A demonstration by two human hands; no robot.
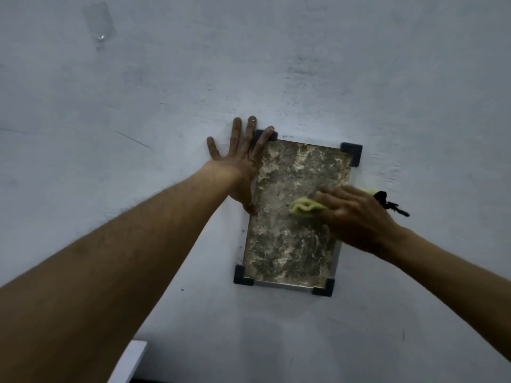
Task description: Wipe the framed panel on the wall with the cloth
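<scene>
A pale, scuffed wall (304, 64) fills the view, marked with faint scratches and smudges, and a strip of clear tape (99, 24) is stuck near its upper left. A white edge (130, 360) of some furniture is seen at the bottom, too little of it to be identified. The framed panel (290, 244) is mounted on the wall at the centre, slightly tilted, with a mottled grey and cream face, a thin metal rim and black corner pieces (351, 153). The left hand (240, 167) is pressed flat against the wall at the panel's upper left, its fingers (237, 131) spread wide and straight, nothing held; one fingertip lies on the top-left corner piece and the thumb touches the panel's left edge. The right hand (356, 214) is laid over the panel's right side, its fingers curled down onto a yellow-green cloth (304, 208), which is pressed against the panel's face. A black frayed strand (391, 204) sticks out beyond that hand.
</scene>
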